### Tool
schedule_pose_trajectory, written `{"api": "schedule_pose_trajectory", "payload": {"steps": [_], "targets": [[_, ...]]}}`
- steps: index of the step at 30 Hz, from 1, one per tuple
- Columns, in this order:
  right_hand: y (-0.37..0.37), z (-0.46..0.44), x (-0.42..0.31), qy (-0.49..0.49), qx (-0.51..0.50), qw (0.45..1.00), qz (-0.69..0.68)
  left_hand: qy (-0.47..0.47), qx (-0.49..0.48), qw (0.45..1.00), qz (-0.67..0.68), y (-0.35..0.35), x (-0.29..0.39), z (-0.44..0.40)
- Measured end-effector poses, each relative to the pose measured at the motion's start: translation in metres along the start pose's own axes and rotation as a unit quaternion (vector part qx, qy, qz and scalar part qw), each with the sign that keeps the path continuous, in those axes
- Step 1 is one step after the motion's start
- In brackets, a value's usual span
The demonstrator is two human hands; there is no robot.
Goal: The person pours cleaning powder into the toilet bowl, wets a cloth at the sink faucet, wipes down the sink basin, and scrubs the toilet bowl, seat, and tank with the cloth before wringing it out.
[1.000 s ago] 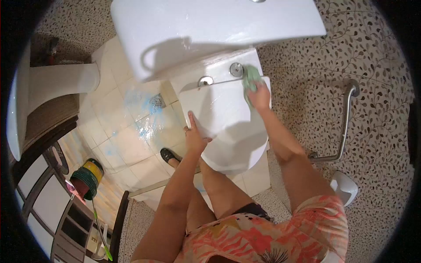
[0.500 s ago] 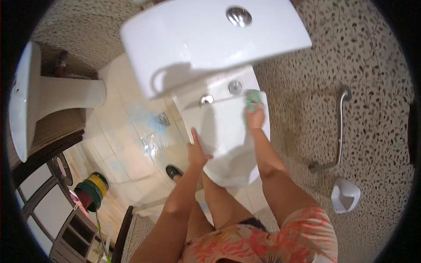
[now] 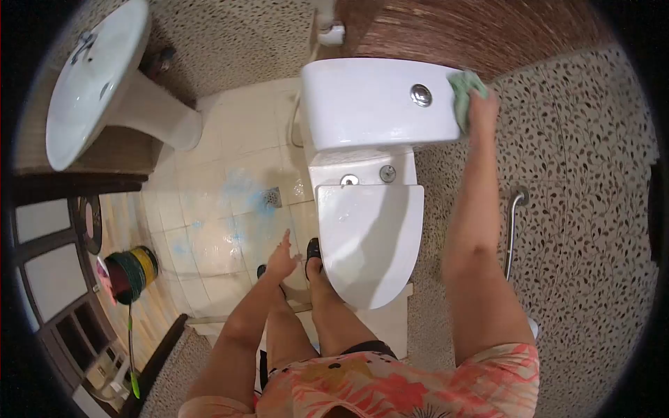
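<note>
My right hand grips a green cloth and presses it against the right end of the white toilet tank. A round chrome flush button sits on top of the tank, left of the cloth. Below the tank, the toilet lid is down, with two round metal fittings at its hinge end. My left hand hangs in the air left of the lid, touching nothing, its fingers extended.
A pedestal sink stands at the upper left. Blue stains surround a floor drain on the wet tiles. A green and yellow bucket is at the lower left. A metal grab bar is fixed to the right wall.
My right hand has moved the cloth from the lid's upper right corner up to the tank's right end. My left hand has come off the lid to the left. The view has shifted.
</note>
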State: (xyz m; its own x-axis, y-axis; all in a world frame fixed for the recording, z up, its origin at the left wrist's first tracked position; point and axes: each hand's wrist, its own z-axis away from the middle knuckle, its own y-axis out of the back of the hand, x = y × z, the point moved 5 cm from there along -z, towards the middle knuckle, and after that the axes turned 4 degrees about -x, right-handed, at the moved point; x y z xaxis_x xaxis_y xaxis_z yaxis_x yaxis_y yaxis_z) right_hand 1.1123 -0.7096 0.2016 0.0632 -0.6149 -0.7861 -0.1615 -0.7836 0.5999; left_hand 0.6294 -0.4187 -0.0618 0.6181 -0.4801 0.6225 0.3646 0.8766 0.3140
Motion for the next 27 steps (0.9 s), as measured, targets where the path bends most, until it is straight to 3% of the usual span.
{"api": "schedule_pose_trajectory", "payload": {"steps": [1, 2, 3, 5, 8, 9, 10, 11, 12, 13, 14, 16, 17, 18, 20, 21, 22, 23, 24, 26, 27], "targets": [[-0.048, 0.04, -0.077, 0.027, -0.051, 0.99, -0.13, 0.019, 0.034, 0.999, -0.02, 0.008, -0.007, -0.002], [-0.087, 0.046, -0.084, 0.036, 0.021, 0.997, 0.064, 0.037, 0.074, 0.995, -0.054, 0.011, -0.01, -0.003], [-0.108, 0.092, -0.136, 0.057, 0.03, 0.964, 0.257, 0.046, 0.072, 0.995, -0.047, 0.007, -0.014, -0.007], [-0.147, 0.17, -0.183, 0.204, -0.042, 0.927, 0.313, 0.037, 0.086, 0.996, 0.004, 0.005, -0.017, -0.014], [-0.139, 0.219, -0.158, 0.294, -0.115, 0.924, 0.215, 0.025, 0.061, 0.994, 0.089, 0.016, 0.002, 0.014], [-0.125, 0.209, -0.132, 0.31, -0.046, 0.93, 0.19, 0.016, 0.056, 0.994, 0.09, 0.028, 0.004, 0.025], [-0.098, 0.185, -0.101, 0.202, -0.05, 0.974, 0.092, 0.036, 0.073, 0.991, 0.104, 0.032, -0.01, 0.042], [-0.072, 0.157, -0.066, 0.018, -0.005, 1.0, -0.005, 0.03, 0.092, 0.988, 0.121, 0.04, -0.02, 0.052], [-0.037, 0.132, -0.063, 0.004, 0.087, 0.991, 0.104, 0.021, 0.106, 0.985, 0.137, 0.044, -0.028, 0.06], [-0.004, 0.085, -0.009, 0.036, 0.118, 0.989, 0.081, 0.028, 0.109, 0.983, 0.144, 0.044, -0.045, 0.07], [0.023, 0.07, 0.003, 0.001, 0.173, 0.983, 0.06, 0.069, 0.132, 0.977, 0.15, 0.043, -0.073, 0.081], [0.047, 0.031, 0.059, -0.064, 0.15, 0.944, -0.288, 0.115, 0.157, 0.967, 0.163, 0.04, -0.105, 0.101], [0.036, 0.039, 0.066, -0.064, 0.142, 0.946, -0.285, 0.133, 0.181, 0.957, 0.182, 0.04, -0.114, 0.113], [0.027, 0.056, 0.082, -0.11, 0.192, 0.903, -0.368, 0.152, 0.203, 0.946, 0.2, 0.036, -0.12, 0.121], [-0.015, 0.095, 0.11, -0.136, 0.133, 0.895, -0.403, 0.168, 0.197, 0.946, 0.195, 0.024, -0.125, 0.126], [-0.058, 0.12, 0.108, -0.114, 0.018, 0.928, -0.354, 0.183, 0.196, 0.945, 0.187, 0.019, -0.13, 0.126], [-0.107, 0.176, 0.048, -0.25, 0.026, 0.841, -0.479, 0.189, 0.196, 0.943, 0.189, 0.009, -0.137, 0.122], [-0.142, 0.189, 0.078, -0.274, -0.007, 0.841, -0.467, 0.146, 0.176, 0.942, 0.245, -0.009, -0.142, 0.113], [-0.171, 0.239, 0.036, -0.352, 0.01, 0.798, -0.489, 0.1, 0.156, 0.937, 0.297, -0.017, -0.143, 0.105], [-0.211, 0.291, 0.042, -0.409, -0.105, 0.751, -0.508, 0.074, 0.138, 0.952, 0.261, 0.009, -0.116, 0.113], [-0.221, 0.317, 0.01, -0.376, -0.164, 0.706, -0.577, 0.045, 0.124, 0.965, 0.227, 0.024, -0.1, 0.116]]}}
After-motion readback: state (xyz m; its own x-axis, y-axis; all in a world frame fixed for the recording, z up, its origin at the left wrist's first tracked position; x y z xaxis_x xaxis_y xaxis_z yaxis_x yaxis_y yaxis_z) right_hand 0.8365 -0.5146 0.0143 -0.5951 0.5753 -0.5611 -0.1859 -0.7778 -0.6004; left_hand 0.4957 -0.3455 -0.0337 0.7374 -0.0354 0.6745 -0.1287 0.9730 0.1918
